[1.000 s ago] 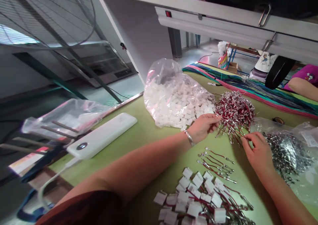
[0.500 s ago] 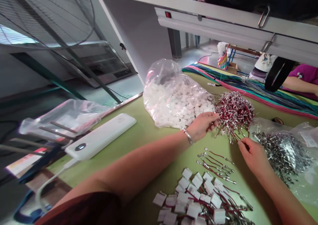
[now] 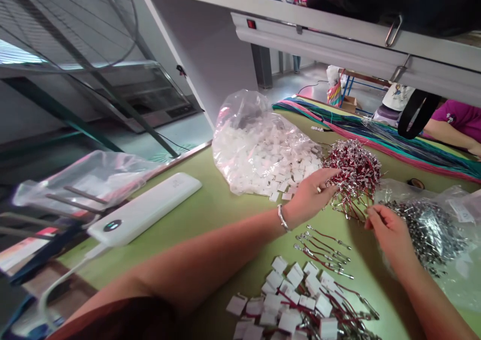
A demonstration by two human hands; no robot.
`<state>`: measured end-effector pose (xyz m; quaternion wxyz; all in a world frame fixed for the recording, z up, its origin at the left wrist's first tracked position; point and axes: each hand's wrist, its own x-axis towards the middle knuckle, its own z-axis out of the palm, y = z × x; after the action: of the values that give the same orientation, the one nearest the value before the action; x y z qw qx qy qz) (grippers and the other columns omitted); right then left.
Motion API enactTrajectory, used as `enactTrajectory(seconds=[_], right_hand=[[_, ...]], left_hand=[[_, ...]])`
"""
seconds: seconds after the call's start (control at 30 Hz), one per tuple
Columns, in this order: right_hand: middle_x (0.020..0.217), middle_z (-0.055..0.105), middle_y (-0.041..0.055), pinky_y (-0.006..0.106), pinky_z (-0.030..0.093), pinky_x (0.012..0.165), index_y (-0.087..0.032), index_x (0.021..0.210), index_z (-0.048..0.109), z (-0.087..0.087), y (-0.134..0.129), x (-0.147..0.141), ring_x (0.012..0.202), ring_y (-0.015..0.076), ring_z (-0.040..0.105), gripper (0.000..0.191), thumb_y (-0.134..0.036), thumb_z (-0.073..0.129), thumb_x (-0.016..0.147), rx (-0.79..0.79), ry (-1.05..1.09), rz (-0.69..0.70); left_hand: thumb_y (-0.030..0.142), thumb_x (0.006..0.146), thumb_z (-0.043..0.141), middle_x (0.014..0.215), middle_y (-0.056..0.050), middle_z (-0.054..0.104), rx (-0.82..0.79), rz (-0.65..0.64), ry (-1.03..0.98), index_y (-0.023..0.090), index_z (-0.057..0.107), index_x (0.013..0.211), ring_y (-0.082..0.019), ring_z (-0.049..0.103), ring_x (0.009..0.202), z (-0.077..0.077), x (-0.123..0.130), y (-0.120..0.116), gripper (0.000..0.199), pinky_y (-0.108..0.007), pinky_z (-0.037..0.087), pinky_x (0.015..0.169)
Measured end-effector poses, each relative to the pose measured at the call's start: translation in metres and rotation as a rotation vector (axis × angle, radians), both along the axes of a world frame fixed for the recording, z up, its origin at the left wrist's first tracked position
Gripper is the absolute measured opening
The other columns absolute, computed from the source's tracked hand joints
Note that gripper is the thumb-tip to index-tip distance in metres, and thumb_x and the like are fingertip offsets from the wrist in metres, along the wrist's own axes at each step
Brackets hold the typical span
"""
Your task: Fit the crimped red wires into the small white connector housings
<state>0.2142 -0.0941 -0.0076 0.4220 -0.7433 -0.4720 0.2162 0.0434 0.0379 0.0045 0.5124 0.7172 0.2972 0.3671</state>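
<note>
A tangled heap of short dark-red wires with silver crimp terminals [image 3: 353, 167] lies on the green table. My left hand [image 3: 310, 196] touches its near left side, fingers stretched out and apart. At the heap's lower right edge, my right hand [image 3: 391, 235] has thumb and forefinger pinched on the end of a terminal wire; the fingertips partly hide it. Several loose terminal wires [image 3: 325, 252] lie side by side below the hands. Nearer me is a pile of white plastic connector housings [image 3: 289, 300], some with red wires attached.
Behind my left hand sits a clear bag of white housings [image 3: 259, 144]. A bag of metal parts [image 3: 432, 230] lies right of my right hand. Long coloured wires [image 3: 376, 134] cross the back. A white power bank [image 3: 150, 210] is at left; a co-worker's arm [image 3: 451, 129] shows far right.
My left hand has moved slightly right onto the heap and its fingers have spread. My right hand has shifted slightly right and up along the heap's edge. The view has shifted a little.
</note>
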Motion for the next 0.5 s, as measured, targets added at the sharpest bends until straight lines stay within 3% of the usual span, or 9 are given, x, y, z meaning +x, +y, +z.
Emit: enactTrajectory(seconds=[0.07, 0.17, 0.27, 0.37, 0.4, 0.5], right_hand=[[0.058, 0.062, -0.0003, 0.026, 0.04, 0.054, -0.02, 0.071, 0.06, 0.002, -0.003, -0.016, 0.055, 0.0151, 0.054, 0.028, -0.042, 0.049, 0.085, -0.018, 0.017, 0.129], [0.058, 0.063, -0.0004, 0.027, 0.042, 0.06, -0.021, 0.066, 0.058, 0.001, -0.006, -0.037, 0.056, 0.015, 0.057, 0.026, -0.033, 0.046, 0.086, -0.035, -0.05, 0.269], [0.06, 0.064, 0.0, 0.027, 0.042, 0.057, -0.02, 0.076, 0.063, 0.004, -0.005, -0.034, 0.056, 0.0151, 0.057, 0.023, -0.034, 0.047, 0.085, -0.053, -0.088, 0.255], [0.071, 0.068, 0.002, 0.027, 0.042, 0.06, -0.021, 0.093, 0.067, 0.016, -0.006, -0.003, 0.064, 0.0164, 0.06, 0.027, -0.038, 0.046, 0.086, -0.044, -0.217, 0.127], [0.074, 0.068, 0.0025, 0.028, 0.042, 0.062, -0.022, 0.09, 0.067, 0.02, -0.007, 0.01, 0.067, 0.0167, 0.061, 0.026, -0.036, 0.045, 0.087, -0.057, -0.319, 0.1], [0.082, 0.066, 0.0042, 0.028, 0.037, 0.058, -0.022, 0.084, 0.067, 0.025, -0.01, 0.045, 0.067, 0.0179, 0.059, 0.017, -0.032, 0.053, 0.082, -0.324, -0.667, 0.051]], left_hand=[[0.024, 0.085, 0.057, 0.111, -0.008, 0.067, -0.04, -0.165, -0.045, 0.018, 0.068, 0.106, -0.016, 0.061, 0.093, 0.002, 0.0, -0.01, 0.024, -0.031, 0.05, 0.087], [0.034, 0.089, 0.053, 0.092, -0.007, 0.07, -0.261, -0.407, -0.156, 0.017, 0.068, 0.1, -0.015, 0.064, 0.084, -0.001, 0.001, -0.022, 0.026, -0.032, 0.051, 0.084], [0.035, 0.089, 0.053, 0.077, -0.004, 0.068, -0.308, -0.354, -0.217, 0.015, 0.067, 0.091, -0.012, 0.062, 0.074, -0.008, 0.002, -0.019, 0.024, -0.029, 0.051, 0.076], [0.033, 0.09, 0.051, 0.072, -0.002, 0.064, -0.219, -0.255, -0.131, 0.016, 0.066, 0.096, -0.01, 0.058, 0.068, -0.013, 0.002, -0.001, 0.024, -0.025, 0.049, 0.068], [0.033, 0.091, 0.05, 0.07, -0.001, 0.063, -0.202, -0.237, -0.085, 0.016, 0.066, 0.099, -0.01, 0.056, 0.066, -0.015, 0.002, 0.005, 0.025, -0.024, 0.048, 0.065], [0.037, 0.092, 0.047, 0.059, 0.003, 0.055, -0.169, -0.186, 0.044, 0.019, 0.066, 0.111, -0.009, 0.048, 0.053, -0.015, -0.002, 0.017, 0.032, -0.021, 0.04, 0.052]])
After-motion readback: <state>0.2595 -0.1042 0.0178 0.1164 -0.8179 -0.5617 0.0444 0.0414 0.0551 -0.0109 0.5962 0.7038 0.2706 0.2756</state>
